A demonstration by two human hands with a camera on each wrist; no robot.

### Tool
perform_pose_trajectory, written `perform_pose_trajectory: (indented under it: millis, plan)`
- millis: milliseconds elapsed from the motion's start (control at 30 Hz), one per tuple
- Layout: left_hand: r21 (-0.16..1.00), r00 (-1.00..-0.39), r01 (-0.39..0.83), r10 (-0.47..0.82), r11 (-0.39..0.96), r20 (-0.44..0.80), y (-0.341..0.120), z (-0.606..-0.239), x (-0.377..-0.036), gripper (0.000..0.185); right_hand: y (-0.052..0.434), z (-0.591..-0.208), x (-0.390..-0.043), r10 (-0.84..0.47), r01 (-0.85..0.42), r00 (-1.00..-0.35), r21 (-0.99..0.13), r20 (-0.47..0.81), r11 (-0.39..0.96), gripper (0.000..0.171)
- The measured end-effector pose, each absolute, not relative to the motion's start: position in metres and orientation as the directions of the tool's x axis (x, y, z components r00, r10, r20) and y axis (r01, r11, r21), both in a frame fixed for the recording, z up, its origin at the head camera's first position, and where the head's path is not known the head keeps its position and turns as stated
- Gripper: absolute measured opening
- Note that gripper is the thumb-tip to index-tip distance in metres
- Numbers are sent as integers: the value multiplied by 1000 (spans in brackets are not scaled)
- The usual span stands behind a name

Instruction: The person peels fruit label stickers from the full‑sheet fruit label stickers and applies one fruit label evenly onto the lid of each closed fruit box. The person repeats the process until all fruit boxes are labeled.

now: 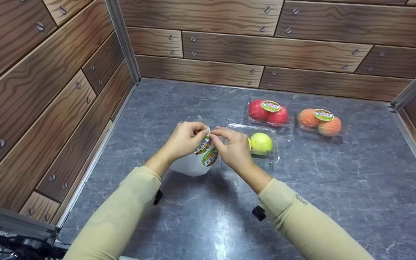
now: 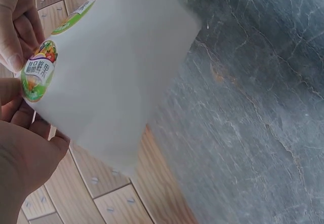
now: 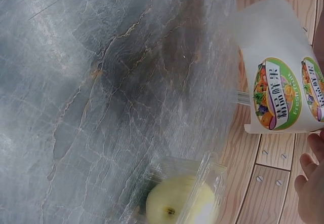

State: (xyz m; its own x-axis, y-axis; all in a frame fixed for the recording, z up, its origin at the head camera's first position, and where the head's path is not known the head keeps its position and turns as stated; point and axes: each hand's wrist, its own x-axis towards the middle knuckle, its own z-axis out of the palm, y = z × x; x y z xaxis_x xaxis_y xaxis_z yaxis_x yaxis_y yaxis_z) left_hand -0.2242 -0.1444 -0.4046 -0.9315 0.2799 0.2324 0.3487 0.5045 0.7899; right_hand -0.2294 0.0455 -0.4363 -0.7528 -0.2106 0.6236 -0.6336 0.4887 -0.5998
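Both hands meet over a white sheet of fruit stickers [image 1: 190, 165], raised in front of me. My left hand [image 1: 188, 140] pinches its upper edge between thumb and fingers. Right beside it, the thumb and fingers of my right hand [image 1: 236, 148] pinch the same edge near a sticker. Two oval green-rimmed stickers show on the sheet, a lower sticker [image 1: 209, 157] and an upper sticker [image 2: 39, 72] close to the fingertips. Just beyond my right hand is a clear plastic box [image 1: 271, 159] with yellow-green apples [image 1: 261, 143], partly covered by that hand.
Farther back, a clear box holds red fruit [image 1: 267, 112] under an oval label. To its right, another labelled box holds orange-pink fruit [image 1: 320, 122]. Wood-patterned walls [image 1: 208, 43] with metal corner posts enclose the grey marbled table [image 1: 338, 187].
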Motion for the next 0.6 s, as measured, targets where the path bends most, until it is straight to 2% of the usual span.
perform_pose_trajectory:
  millis: [600]
  plan:
    - [760, -919, 389, 279, 520, 279, -141, -407, -227, 18, 45, -436, -230, -183, -607, -768, -605, 614, 515, 9]
